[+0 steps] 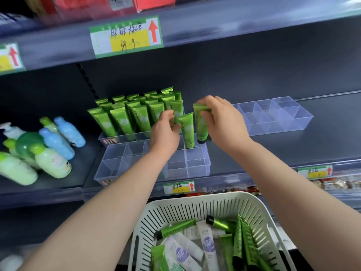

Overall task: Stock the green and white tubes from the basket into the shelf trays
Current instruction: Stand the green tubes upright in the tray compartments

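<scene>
My left hand [166,128] pinches the crimped top of a green tube [188,132] that stands cap-down at the back of the near clear tray [197,165]. My right hand [222,118] grips the top of a second green tube [201,126] just right of it, cap down. Behind them a clear tray [109,137] holds several upright green tubes [125,118]. The white slotted basket [195,208] at the bottom holds several green tubes [242,243] and white tubes [207,245] lying loose.
A third clear divided tray [273,118] sits on the shelf to the right. Blue and pale green bottles [52,151] lie at the left of the shelf. Price labels [127,36] hang on the shelf edges above and below.
</scene>
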The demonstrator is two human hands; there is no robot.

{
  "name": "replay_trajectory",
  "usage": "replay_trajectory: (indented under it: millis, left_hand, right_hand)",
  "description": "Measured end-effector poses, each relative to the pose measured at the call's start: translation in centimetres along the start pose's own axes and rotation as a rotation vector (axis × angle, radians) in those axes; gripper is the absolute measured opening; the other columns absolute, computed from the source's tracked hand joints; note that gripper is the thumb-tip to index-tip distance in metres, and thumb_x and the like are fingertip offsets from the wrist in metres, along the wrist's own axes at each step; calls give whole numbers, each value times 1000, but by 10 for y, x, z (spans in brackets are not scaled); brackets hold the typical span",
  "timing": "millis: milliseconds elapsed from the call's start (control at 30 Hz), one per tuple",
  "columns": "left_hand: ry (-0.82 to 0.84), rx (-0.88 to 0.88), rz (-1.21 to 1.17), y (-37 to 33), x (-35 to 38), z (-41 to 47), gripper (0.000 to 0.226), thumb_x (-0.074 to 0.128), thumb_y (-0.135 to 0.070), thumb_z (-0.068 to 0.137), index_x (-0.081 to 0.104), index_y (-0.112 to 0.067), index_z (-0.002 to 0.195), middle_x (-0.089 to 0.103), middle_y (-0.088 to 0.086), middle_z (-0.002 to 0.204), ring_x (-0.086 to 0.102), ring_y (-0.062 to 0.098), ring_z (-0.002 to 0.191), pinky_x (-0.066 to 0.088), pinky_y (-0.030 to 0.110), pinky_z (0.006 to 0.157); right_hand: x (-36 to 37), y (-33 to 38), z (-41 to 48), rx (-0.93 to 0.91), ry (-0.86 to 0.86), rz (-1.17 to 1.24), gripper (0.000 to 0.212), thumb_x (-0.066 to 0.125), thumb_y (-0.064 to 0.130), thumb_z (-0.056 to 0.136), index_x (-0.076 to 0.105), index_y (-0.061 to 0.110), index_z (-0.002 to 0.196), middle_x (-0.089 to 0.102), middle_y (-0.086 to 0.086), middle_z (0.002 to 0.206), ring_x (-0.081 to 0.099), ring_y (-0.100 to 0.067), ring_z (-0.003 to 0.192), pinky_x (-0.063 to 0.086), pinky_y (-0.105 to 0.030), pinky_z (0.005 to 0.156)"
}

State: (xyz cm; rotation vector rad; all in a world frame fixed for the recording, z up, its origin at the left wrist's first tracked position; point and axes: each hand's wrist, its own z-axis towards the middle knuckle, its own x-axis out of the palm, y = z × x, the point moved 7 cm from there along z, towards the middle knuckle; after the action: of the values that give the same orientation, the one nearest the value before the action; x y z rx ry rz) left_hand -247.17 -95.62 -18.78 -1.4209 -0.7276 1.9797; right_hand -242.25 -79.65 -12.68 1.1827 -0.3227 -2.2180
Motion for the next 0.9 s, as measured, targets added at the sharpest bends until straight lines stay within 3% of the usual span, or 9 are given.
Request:
replay_trajectory:
  millis: [133, 300, 433, 600, 767, 900]
  left_hand:
    - [14, 31, 69, 5, -8, -18, 44, 54, -15, 97, 43, -15, 139, 55, 4, 136, 51, 21, 124, 40, 33, 102]
    - [69, 56, 147, 8, -14, -26, 43, 55, -17, 97, 45, -18, 139, 58, 8, 129, 53, 25, 120, 42, 37, 99]
    - [135, 151, 333, 4, -11, -31, 37, 53, -19, 97, 52, -18, 134, 50, 1, 140, 46, 22, 127, 40, 36, 100]
    - [183, 278, 659, 5, -5, -39, 36, 55, -21, 96, 55, -16, 131, 38, 3, 150, 29, 23, 140, 33, 43, 109]
    - [174, 289, 656, -1, -10, -47, 36, 55, -19, 95, 55, -16, 132, 40, 3, 149, 32, 24, 138, 35, 42, 108]
    - [148, 381, 714, -10, -14, -61, 39, 55, -9, 93, 55, -15, 132, 41, 5, 147, 30, 24, 137, 33, 44, 106]
  right_hand:
    - [27, -5, 8, 31, 69, -6, 28, 48, 12, 94, 57, 18, 119, 63, -4, 111, 55, -27, 101, 49, -40, 75]
    - [53, -18, 5, 98, 209, -62, 29, 44, 15, 94, 55, 19, 121, 60, -7, 112, 55, -31, 101, 47, -40, 74]
    - [63, -22, 3, 114, 260, -124, 31, 43, 14, 95, 52, 18, 125, 59, -10, 115, 55, -34, 102, 48, -43, 76]
    - [62, -20, 2, 72, 228, -195, 34, 43, 13, 94, 51, 18, 128, 57, -10, 117, 48, -33, 111, 44, -43, 81]
    - [46, -11, -5, 32, 136, -234, 36, 46, 14, 93, 52, 17, 128, 54, -11, 119, 46, -34, 112, 39, -43, 84]
    - [29, 5, -22, -74, 21, -272, 34, 51, 10, 90, 56, 16, 124, 54, -10, 121, 48, -35, 108, 37, -41, 76]
